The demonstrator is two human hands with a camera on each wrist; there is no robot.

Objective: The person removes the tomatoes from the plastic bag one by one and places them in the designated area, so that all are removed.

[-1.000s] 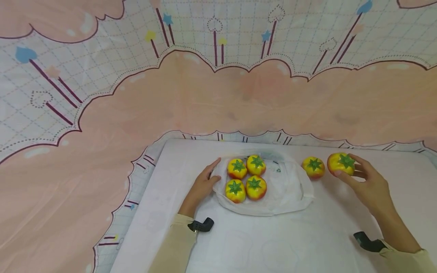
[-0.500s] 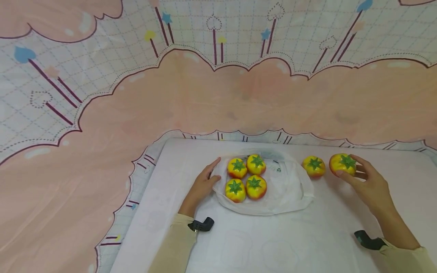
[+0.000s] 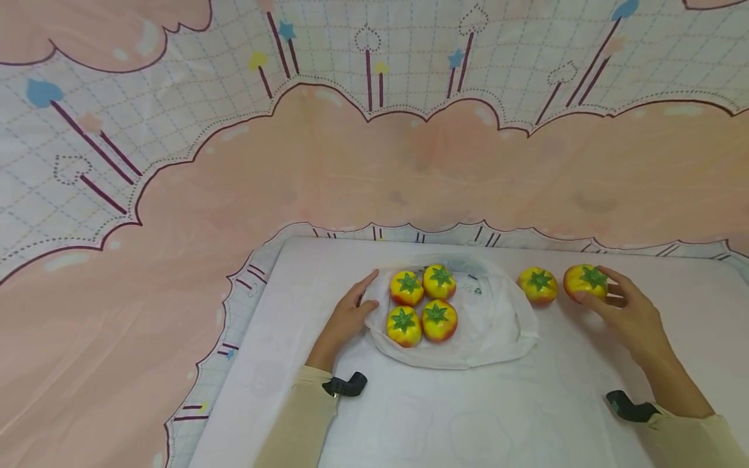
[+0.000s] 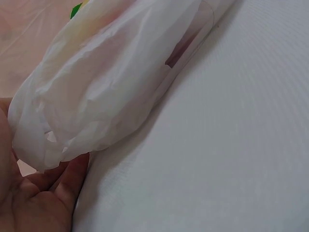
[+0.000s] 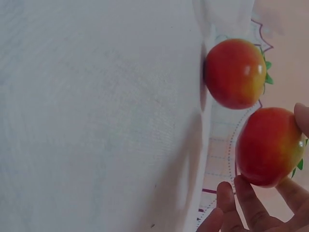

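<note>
Red-yellow fruit grasped by right hand; smooth skin might slip, striking neighbouring fruit; left hand's grip unclear.

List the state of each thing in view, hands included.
White bag: spread on the table, crinkled.
Four fruits: clustered, leaves up; on or inside bag unclear.
Loose fruit: resting on table, right of bag.
Held fruit: lifted off table.
Left hand: at bag's left edge, thumb and index finger apart.
Right hand: gripping held fruit.
</note>
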